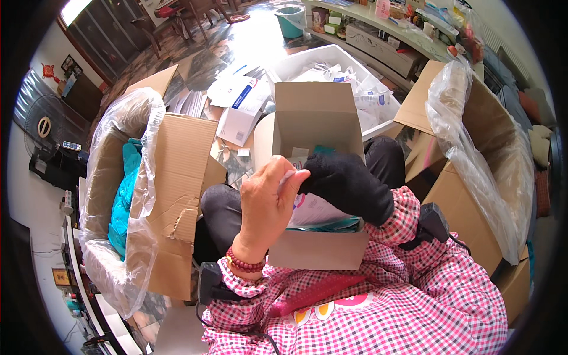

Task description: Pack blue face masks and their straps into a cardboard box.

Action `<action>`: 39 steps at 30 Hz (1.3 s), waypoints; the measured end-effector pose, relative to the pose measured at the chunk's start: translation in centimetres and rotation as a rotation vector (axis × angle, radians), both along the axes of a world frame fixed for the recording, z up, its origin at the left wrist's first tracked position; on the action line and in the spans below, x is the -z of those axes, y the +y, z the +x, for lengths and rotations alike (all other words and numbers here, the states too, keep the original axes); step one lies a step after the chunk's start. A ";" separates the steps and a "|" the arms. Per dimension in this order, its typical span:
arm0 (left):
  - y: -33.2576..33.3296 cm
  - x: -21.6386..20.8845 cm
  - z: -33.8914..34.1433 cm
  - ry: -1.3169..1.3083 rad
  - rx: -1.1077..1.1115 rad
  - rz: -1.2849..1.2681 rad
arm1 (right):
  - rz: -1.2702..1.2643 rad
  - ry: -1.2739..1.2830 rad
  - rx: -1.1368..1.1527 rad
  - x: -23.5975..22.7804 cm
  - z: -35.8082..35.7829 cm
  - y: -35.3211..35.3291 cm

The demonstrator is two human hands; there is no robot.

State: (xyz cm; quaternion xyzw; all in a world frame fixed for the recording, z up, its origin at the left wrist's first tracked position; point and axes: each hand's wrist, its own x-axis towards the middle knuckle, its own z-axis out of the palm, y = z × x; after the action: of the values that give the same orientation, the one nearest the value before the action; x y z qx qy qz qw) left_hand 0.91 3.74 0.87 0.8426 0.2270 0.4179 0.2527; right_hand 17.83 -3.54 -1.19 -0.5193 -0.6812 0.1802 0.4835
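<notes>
My left hand point(264, 201), bare with a red bead bracelet point(244, 264), is closed in a pinch over the open cardboard box point(318, 249) in my lap. A thin whitish edge shows between its thumb and forefinger; what it belongs to is hidden. My right hand point(349, 184), in a black knitted glove, meets it at the fingertips with fingers closed; I cannot see what they grip. Beneath my hands, a white packet point(318, 214) with pink and blue print lies in the box on teal material point(337, 225).
Left stands a plastic-lined carton point(177, 195) holding teal items point(125, 207). A second lined carton point(467, 201) stands right. Ahead are a white foam bin point(293, 59) of packets and flat printed boxes point(244, 106) on the floor. A teal bucket point(290, 25) stands farther off; a fan point(44, 127) is left.
</notes>
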 end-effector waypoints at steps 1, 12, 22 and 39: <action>-0.1 -0.1 0.0 0.001 -0.001 -0.002 | 0.079 -0.054 0.046 -0.5 -0.2 0.0; 1.5 2.0 1.2 -0.120 -0.237 -0.455 | 0.319 -0.828 0.116 -3.8 -3.6 -3.7; 5.3 3.9 -1.8 0.096 -0.469 -0.441 | 0.228 -0.653 0.469 -6.6 -0.9 -5.1; -1.6 0.8 -1.0 -0.094 0.162 -0.322 | 0.154 -0.252 0.279 -5.4 2.5 -2.6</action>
State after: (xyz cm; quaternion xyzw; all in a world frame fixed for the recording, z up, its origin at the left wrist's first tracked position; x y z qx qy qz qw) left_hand -0.07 2.10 0.05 0.7863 0.2103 0.3933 0.4276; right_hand 20.37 -6.14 4.22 -0.5886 -0.6697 -0.0074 0.4528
